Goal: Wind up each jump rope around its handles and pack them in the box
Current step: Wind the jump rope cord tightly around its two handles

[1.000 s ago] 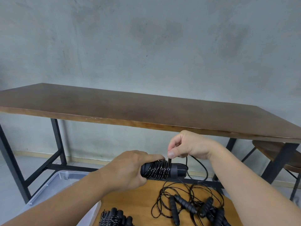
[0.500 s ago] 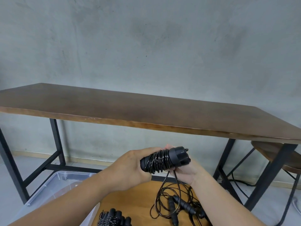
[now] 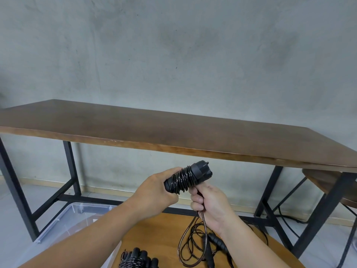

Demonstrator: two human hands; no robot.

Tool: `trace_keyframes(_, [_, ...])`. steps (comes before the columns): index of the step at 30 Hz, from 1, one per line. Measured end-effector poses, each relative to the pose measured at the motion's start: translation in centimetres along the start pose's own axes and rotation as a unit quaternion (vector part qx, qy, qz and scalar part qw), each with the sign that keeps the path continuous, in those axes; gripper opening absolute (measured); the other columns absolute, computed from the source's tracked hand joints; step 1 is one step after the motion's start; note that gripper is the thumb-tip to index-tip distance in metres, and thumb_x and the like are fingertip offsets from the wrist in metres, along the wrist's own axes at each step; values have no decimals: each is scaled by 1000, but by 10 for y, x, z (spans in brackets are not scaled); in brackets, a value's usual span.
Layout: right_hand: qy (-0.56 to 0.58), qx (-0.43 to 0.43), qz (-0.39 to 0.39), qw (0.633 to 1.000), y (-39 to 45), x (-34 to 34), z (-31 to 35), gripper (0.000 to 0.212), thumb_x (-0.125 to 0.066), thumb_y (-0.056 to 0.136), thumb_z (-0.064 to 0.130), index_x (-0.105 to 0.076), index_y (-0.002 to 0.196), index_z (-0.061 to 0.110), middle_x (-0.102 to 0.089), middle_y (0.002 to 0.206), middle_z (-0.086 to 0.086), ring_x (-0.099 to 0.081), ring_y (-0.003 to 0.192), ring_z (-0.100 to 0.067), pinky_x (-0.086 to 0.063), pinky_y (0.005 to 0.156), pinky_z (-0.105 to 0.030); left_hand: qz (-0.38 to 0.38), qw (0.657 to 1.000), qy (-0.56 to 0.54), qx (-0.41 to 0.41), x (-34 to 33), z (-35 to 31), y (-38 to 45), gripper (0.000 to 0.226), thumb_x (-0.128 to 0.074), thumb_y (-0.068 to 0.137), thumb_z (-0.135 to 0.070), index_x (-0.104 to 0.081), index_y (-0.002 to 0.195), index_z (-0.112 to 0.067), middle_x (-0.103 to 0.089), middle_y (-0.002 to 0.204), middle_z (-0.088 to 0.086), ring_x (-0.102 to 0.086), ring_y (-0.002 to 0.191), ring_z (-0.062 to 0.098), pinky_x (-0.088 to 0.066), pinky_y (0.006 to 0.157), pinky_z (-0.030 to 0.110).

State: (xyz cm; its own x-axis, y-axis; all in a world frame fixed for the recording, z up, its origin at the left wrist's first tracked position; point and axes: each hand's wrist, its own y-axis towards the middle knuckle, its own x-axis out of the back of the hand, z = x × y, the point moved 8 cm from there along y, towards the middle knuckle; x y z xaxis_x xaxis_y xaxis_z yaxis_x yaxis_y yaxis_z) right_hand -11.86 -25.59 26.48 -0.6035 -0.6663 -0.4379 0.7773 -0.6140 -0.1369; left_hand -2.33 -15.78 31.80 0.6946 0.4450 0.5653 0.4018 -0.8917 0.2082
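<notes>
My left hand (image 3: pixel 156 189) grips a pair of black jump rope handles (image 3: pixel 193 175), held side by side with glossy black cord wound around them. My right hand (image 3: pixel 209 202) sits just below the handles' far end and holds the loose cord (image 3: pixel 201 227), which hangs in a loop down to the round table. Wound-up ropes (image 3: pixel 139 260) lie at the bottom edge. Loose handles and tangled cord (image 3: pixel 214 246) lie to their right. A clear plastic box (image 3: pixel 63 223) stands on the floor at lower left.
A long dark wooden table (image 3: pixel 173 130) on black metal legs stands ahead against a grey concrete wall. A small round wooden table (image 3: pixel 158 233) lies under my hands. A round stool (image 3: pixel 326 182) and a floor cable are at the right.
My right hand came down from above the handles, passed beneath them and now holds the cord below the far end. The handles tilted upward at that end.
</notes>
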Motion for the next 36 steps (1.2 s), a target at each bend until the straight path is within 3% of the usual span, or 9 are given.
trace_keyframes(6, [-132,24,-15,991,-11,-3,2,25,-44,105,14,-66,109,3,-46,66,1,-31,51,-6,-27,43,-19,-29,999,28,6,9,6,6,68,-59,79,-1,-53,126,-48,-57,70,-7,-44,49,8,-40,49,22])
trace_keyframes(10, [-221,20,-29,975,-15,-5,8,24,-45,104,15,-67,106,6,-46,66,1,-35,50,-7,-32,44,-21,-34,993,116,-12,11,2,7,64,-59,82,-6,-48,129,-48,-62,79,-9,-52,58,10,-41,53,16])
trace_keyframes(17, [-451,-4,-26,892,-24,-8,20,30,-50,99,26,-70,96,4,-51,64,0,-52,46,-15,-53,79,-47,-71,968,241,-26,18,6,9,65,-57,85,-16,-37,137,-49,-62,95,-9,-56,82,14,-49,69,26])
trace_keyframes(21, [-532,6,-17,847,-31,-17,30,29,-46,101,27,-69,95,9,-57,64,4,-59,46,-11,-54,73,-37,-77,954,287,-36,17,9,9,65,-56,88,-21,-31,140,-50,-58,96,-9,-54,87,14,-50,73,28])
trace_keyframes(24, [-590,12,-8,807,-35,-22,38,32,-46,101,28,-67,86,9,-60,63,1,-60,48,-10,-53,63,-29,-82,940,329,-46,14,7,9,64,-54,90,-24,-27,142,-50,-55,97,-10,-52,91,14,-47,72,26])
trace_keyframes(27, [-644,20,10,765,-39,-29,44,32,-48,101,26,-67,84,7,-63,63,-1,-62,55,-14,-56,65,-31,-90,923,372,-49,14,7,9,65,-53,91,-25,-23,143,-49,-51,96,-9,-50,94,14,-41,69,24])
trace_keyframes(30, [-722,46,25,690,-41,-37,52,30,-49,100,27,-68,85,10,-68,75,-8,-67,72,-26,-57,70,-40,-89,907,408,-54,14,8,8,65,-53,92,-27,-20,144,-48,-51,98,-8,-50,97,15,-38,70,23])
trace_keyframes(33, [-783,75,41,615,-42,-47,64,25,-50,99,27,-63,80,17,-58,70,1,-56,64,-17,-43,53,-28,-89,898,427,-68,13,6,5,65,-53,92,-28,-19,143,-48,-52,99,-8,-50,96,15,-36,69,23])
trace_keyframes(36, [-839,100,72,530,-42,-59,74,25,-51,98,28,-67,85,15,-61,72,-2,-57,66,-17,-44,56,-29,-81,897,426,-89,13,2,3,64,-53,92,-29,-21,144,-48,-54,100,-8,-50,94,15,-36,69,24])
